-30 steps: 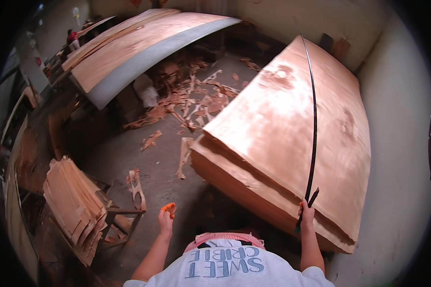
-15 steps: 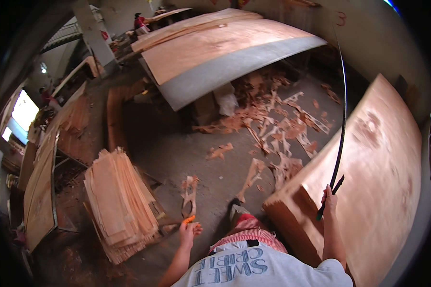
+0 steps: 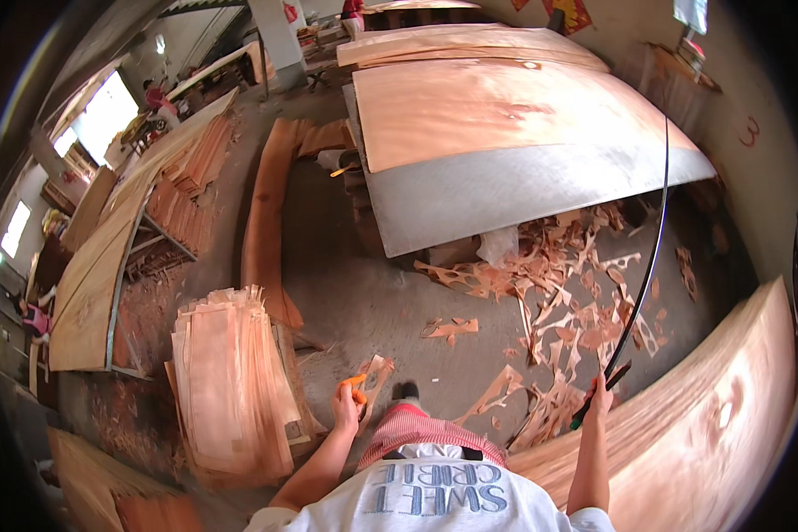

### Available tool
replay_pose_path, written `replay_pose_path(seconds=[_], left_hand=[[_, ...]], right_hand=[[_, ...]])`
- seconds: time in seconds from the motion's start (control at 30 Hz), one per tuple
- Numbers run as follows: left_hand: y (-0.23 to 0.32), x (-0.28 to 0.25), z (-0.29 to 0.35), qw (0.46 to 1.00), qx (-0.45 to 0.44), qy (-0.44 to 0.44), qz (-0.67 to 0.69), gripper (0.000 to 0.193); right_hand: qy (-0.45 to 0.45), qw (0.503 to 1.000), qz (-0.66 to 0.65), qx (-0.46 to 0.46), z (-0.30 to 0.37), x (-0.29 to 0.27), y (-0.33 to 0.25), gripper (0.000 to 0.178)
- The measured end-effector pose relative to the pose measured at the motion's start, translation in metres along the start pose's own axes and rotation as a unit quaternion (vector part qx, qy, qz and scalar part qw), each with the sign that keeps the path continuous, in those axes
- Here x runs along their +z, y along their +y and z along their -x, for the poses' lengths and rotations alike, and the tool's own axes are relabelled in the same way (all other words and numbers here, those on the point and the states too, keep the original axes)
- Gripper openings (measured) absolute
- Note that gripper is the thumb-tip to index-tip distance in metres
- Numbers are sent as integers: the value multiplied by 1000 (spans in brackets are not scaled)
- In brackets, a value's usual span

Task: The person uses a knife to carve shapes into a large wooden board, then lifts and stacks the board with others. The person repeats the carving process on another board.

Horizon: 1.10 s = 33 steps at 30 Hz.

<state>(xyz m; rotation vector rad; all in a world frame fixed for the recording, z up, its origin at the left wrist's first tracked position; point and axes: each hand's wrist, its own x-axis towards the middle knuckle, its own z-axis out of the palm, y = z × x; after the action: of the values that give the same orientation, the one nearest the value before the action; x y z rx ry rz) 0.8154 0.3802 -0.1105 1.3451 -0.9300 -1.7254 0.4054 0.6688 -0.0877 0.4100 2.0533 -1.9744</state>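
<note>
My left hand [image 3: 347, 412] is closed around a small orange tool [image 3: 356, 380], whose working end I cannot make out. It is held low in front of me, above a scrap of veneer [image 3: 379, 372] on the floor. My right hand [image 3: 599, 399] grips a long, thin, black flexible strip [image 3: 651, 266] that rises and bows upward past the table's right side. A short black piece [image 3: 621, 372] crosses it at the hand, and a green end [image 3: 579, 415] shows below the fingers.
Left stands a veneer stack [image 3: 230, 381]; right, a thick veneer pile [image 3: 692, 417]. Ahead is a wide table with a grey edge [image 3: 505, 191] under a large veneer sheet [image 3: 479, 111]. Torn offcuts [image 3: 576, 293] litter the floor. Other people [image 3: 353, 16] are far back.
My view has swung left and up, so the table now sits further right and lower. The right-hand pile has slid toward the lower right. Both hands keep their holds.
</note>
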Motion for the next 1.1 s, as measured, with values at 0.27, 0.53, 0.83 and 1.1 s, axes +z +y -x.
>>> replay_pose_path(seconds=[0.27,0.53,0.83,1.1], left_hand=[[4,126,-163,991,-42,-23,-126,65],[26,312,-290,810,228,-442,-312,65],[128,344,-493,870,313,-109,-364,64],[150,291,-622,658,331,34,-675,73]], right_hand=[[-50,998,40,27,-44,106,16,31],[-20,993,79,91,-69,186,17,26],[-3,988,75,138,-77,271,-28,23],[20,985,122,122,-108,304,-38,19]])
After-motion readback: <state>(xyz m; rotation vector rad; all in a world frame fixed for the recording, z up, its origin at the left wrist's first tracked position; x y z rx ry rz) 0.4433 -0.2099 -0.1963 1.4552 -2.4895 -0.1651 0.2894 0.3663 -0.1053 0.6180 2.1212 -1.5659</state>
